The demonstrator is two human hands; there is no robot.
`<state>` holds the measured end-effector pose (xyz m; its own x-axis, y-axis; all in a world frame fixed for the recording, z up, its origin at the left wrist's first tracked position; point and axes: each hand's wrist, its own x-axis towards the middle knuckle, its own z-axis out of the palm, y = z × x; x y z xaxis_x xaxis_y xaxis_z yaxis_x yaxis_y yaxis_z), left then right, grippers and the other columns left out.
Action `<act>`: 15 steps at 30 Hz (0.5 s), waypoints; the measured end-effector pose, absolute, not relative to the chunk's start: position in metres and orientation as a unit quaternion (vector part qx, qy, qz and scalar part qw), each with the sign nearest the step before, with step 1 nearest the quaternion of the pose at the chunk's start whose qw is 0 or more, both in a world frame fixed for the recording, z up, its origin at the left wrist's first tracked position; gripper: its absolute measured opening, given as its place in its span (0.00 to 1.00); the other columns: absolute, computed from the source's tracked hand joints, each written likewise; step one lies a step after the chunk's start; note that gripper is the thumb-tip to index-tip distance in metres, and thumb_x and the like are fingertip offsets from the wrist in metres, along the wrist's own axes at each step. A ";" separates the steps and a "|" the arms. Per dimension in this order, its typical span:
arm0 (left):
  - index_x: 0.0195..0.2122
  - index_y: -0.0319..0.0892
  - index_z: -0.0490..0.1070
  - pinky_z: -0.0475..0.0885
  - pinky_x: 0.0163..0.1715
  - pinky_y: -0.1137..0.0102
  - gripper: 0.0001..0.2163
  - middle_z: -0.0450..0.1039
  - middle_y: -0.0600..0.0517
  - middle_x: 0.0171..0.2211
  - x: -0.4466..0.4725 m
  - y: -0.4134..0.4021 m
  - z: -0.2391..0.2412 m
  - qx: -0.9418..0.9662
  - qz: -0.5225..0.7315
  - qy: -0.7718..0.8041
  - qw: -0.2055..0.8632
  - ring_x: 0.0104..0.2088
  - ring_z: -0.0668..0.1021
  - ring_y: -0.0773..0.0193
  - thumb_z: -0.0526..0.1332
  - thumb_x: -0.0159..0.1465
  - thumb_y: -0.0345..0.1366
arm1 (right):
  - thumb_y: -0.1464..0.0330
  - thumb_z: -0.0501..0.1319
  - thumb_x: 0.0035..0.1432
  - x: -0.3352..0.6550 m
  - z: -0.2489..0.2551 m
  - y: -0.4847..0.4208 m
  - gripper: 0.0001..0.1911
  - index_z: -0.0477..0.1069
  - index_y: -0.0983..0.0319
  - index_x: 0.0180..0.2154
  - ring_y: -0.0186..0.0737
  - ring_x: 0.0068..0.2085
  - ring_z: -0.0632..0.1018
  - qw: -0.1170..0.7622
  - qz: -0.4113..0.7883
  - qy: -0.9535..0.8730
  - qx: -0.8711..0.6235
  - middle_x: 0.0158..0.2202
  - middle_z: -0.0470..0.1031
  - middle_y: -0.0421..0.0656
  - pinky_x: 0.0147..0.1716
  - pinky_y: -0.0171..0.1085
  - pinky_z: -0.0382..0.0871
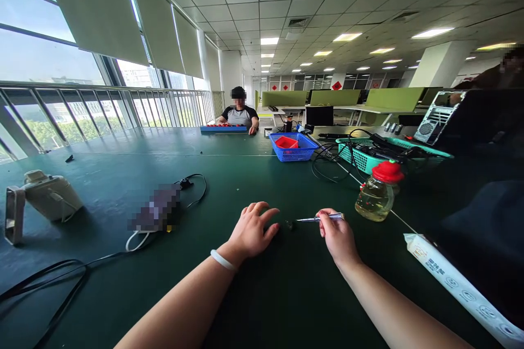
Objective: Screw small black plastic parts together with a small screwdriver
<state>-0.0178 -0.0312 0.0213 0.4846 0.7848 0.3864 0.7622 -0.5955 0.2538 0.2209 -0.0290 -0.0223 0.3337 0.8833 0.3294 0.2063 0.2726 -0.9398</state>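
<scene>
My right hand (pixel 336 234) is closed in a pinch on a thin silver tool (pixel 317 219) that lies nearly level, its tip pointing left at a small dark part (pixel 290 224) on the green table (pixel 262 283). My left hand (pixel 252 229) rests on the table just left of that part, fingers curled down and slightly apart, with nothing visibly in them. A white bangle (pixel 223 260) circles my left wrist.
A small bottle of yellowish liquid with a red cap (pixel 379 191) stands right of my right hand. Behind it are a teal basket with cables (pixel 360 155) and a blue basket holding a red box (pixel 292 147). A white device (pixel 41 199) and black cables lie left. A person sits at the far end.
</scene>
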 end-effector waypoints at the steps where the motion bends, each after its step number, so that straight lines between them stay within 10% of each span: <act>1: 0.61 0.49 0.67 0.66 0.57 0.50 0.22 0.67 0.43 0.58 -0.018 -0.031 0.020 0.872 0.230 0.430 0.036 0.58 0.69 0.49 0.54 0.69 0.48 | 0.47 0.58 0.57 0.220 -0.022 -0.029 0.22 0.70 0.60 0.31 0.35 0.19 0.66 0.616 0.275 -0.509 -0.535 0.18 0.63 0.35 0.19 0.34 0.59; 15: 0.45 0.44 0.73 0.70 0.54 0.57 0.12 0.74 0.46 0.49 -0.014 -0.030 0.020 0.903 0.172 0.375 0.120 0.51 0.75 0.54 0.59 0.67 0.46 | 0.48 0.59 0.55 0.217 -0.019 -0.031 0.21 0.70 0.59 0.29 0.36 0.18 0.66 0.597 0.284 -0.513 -0.548 0.17 0.63 0.36 0.18 0.35 0.60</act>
